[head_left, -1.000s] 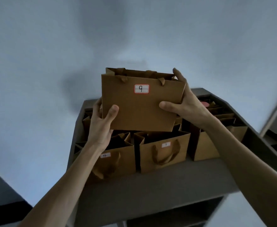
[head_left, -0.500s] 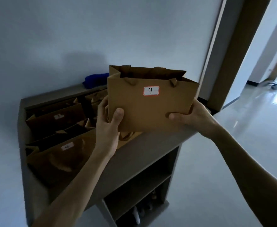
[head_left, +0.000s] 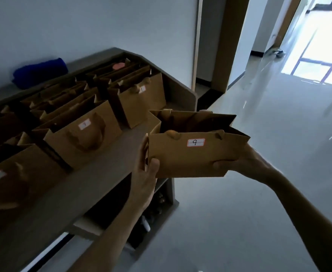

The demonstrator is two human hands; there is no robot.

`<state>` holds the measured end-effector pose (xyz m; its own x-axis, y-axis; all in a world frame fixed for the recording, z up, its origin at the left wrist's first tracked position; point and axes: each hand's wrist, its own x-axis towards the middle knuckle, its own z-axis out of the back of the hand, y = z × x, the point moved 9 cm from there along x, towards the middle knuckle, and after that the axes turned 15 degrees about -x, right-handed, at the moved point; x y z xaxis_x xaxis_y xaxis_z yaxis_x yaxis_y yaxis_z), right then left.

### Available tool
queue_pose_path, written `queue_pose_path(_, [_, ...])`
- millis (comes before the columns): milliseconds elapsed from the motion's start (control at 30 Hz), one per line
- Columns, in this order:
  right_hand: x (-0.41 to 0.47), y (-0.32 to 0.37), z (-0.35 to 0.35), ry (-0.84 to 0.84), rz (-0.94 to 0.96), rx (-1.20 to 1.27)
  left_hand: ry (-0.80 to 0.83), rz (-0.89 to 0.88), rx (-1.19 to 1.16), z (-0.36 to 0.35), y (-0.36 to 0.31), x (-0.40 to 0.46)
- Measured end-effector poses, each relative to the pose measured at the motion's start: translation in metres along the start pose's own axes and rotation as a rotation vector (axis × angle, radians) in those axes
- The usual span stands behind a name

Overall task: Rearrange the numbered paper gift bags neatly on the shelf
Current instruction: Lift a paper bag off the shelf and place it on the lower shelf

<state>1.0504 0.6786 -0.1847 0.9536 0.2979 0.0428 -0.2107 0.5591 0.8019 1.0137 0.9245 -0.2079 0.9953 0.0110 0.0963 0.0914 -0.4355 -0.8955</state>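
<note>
The left hand [head_left: 145, 171] and right hand [head_left: 237, 161] clamp the lower corners of the bag marked 9 [head_left: 192, 154], held in the air just off the shelf's [head_left: 102, 173] front right corner. The paper walls may crease under thumb pressure. Its open mouth tilts forward, so a loosened hold could drop it to the floor [head_left: 239, 213].

paper gift bags [head_left: 190, 156]: count unclear, many | blue cloth [head_left: 40, 75]: 1 | hands [head_left: 144, 179]: 2

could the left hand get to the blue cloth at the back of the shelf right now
Probably not as things stand: the left hand is gripping the bag labelled 9 off the shelf's front edge, and rows of gift bags stand between it and the blue cloth.
</note>
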Motion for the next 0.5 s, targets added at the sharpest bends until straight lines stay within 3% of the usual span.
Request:
queue_pose_path(267, [-0.007, -0.107, -0.054, 0.141, -0.121, -0.072, -0.152, 0.23, 0.265, 0.052, 0.108, -0.018])
queue_pose_path(500, [0.016, -0.161, -0.133, 0.195, -0.23, -0.064, -0.274, 0.366, 0.228, 0.112, 0.173, -0.021])
